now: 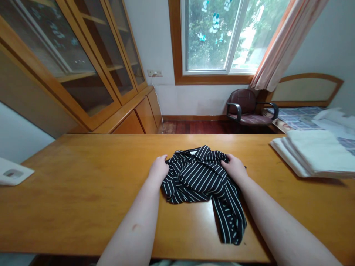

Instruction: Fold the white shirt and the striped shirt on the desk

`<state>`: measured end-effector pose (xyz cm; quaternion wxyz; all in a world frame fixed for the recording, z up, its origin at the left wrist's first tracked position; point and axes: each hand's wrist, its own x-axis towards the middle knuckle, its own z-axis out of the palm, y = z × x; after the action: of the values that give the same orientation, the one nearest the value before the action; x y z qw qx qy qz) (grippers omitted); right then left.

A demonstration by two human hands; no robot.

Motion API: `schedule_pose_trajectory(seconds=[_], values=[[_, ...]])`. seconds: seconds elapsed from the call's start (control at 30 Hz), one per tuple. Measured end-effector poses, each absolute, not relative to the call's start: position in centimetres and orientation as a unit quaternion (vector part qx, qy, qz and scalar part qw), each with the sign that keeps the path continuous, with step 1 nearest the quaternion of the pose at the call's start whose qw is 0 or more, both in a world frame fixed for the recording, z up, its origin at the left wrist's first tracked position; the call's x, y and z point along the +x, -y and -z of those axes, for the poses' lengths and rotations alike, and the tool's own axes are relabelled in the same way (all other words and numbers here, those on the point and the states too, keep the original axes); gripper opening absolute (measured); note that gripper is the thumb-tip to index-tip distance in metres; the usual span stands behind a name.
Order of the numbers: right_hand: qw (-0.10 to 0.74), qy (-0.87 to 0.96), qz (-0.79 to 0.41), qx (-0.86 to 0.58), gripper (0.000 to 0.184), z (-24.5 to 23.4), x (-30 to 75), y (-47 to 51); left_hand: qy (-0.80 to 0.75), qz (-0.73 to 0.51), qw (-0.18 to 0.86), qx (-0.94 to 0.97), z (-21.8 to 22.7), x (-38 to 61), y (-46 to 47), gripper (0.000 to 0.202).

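Black-and-white striped cloth shirt (203,184), crumpled, is lying at lower centre of the honey-toned wooden desk (83,199). Left hand (158,170) and right hand (234,169) are gripping its opposite sides, fingers (164,159) curling narrowly over the fabric, keeping it gathered between them. Folded white linens (313,157) are sitting well apart, at right.

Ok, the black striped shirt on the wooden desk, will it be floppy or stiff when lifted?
Probably very floppy: the black shirt with white stripes lies in soft, bunched folds. Its loose trailing length would likely dangle rather than hold shape. On the smooth, glossy wooden desk, it may also slide easily when pushed.
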<state>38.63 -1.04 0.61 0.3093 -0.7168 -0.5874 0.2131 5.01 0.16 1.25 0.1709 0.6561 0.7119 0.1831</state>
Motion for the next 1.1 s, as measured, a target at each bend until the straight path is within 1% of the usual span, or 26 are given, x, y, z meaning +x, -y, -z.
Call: schedule_pose_trajectory(seconds=[0.03,0.07,0.13,0.17,0.2,0.27,0.33,0.37,0.43,0.53,0.7,0.8,0.87,0.9,0.97,1.03,1.1], values=[[0.299,0.592,-0.197,-0.722,0.031,-0.5,38.7,1.0,-0.716,-0.176,0.157,0.657,-1.1,5.0,-0.2,0.058],[0.298,0.602,-0.189,-0.716,0.036,-0.5,38.7,1.0,-0.712,-0.174,0.154,0.663,-1.0,5.0,-0.2,0.062],[0.325,0.637,-0.177,-0.676,0.053,-0.6,38.5,1.1,-0.687,-0.188,0.172,0.681,-1.0,5.3,-0.2,0.072],[0.343,0.658,-0.166,-0.65,0.058,-0.7,38.5,1.1,-0.672,-0.2,0.183,0.689,-1.2,5.5,-0.1,0.075],[0.357,0.677,-0.154,-0.625,0.06,-0.9,38.3,1.3,-0.658,-0.212,0.189,0.697,-1.5,5.8,0.0,0.076],[0.365,0.707,-0.148,-0.587,0.049,-1.3,38.1,1.5,-0.632,-0.232,0.177,0.718,-2.3,6.3,0.4,0.067],[0.347,0.725,-0.181,-0.567,0.034,-1.6,37.9,1.7,-0.606,-0.231,0.161,0.744,-3.1,6.8,0.8,0.051],[0.332,0.73,-0.203,-0.562,0.029,-1.7,37.9,1.8,-0.594,-0.22,0.16,0.757,-3.3,7.0,1.0,0.044],[0.308,0.728,-0.235,-0.565,0.025,-1.8,37.7,1.8,-0.587,-0.179,0.162,0.772,-3.5,7.3,1.3,0.038],[0.294,0.706,-0.234,-0.601,0.028,-1.5,37.6,1.6,-0.618,-0.11,0.147,0.764,-2.8,7.4,1.4,0.041],[0.232,0.682,-0.198,-0.665,0.049,-0.8,37.5,1.6,-0.692,-0.046,0.135,0.708,-1.9,6.9,1.1,0.053],[0.247,0.67,-0.149,-0.685,0.047,-1.3,37.8,1.6,-0.734,-0.063,0.102,0.668,-2.5,6.5,0.9,0.055],[0.251,0.639,-0.089,-0.722,0.042,-1.9,38.3,1.6,-0.76,-0.085,0.092,0.637,-3.3,6.3,1.0,0.051],[0.237,0.617,-0.073,-0.747,0.04,-2.2,38.5,1.5,-0.769,-0.09,0.097,0.625,-3.8,6.3,1.2,0.048],[0.178,0.581,-0.093,-0.789,0.042,-2.6,38.9,1.4,-0.775,-0.074,0.133,0.613,-4.5,6.3,1.6,0.044],[0.121,0.575,-0.151,-0.795,0.044,-2.7,39.1,1.4,-0.756,-0.047,0.187,0.625,-4.8,6.5,2.0,0.04],[0.114,0.596,-0.196,-0.77,0.038,-2.4,39.0,1.3,-0.728,-0.036,0.22,0.648,-4.6,6.7,2.2,0.03]])
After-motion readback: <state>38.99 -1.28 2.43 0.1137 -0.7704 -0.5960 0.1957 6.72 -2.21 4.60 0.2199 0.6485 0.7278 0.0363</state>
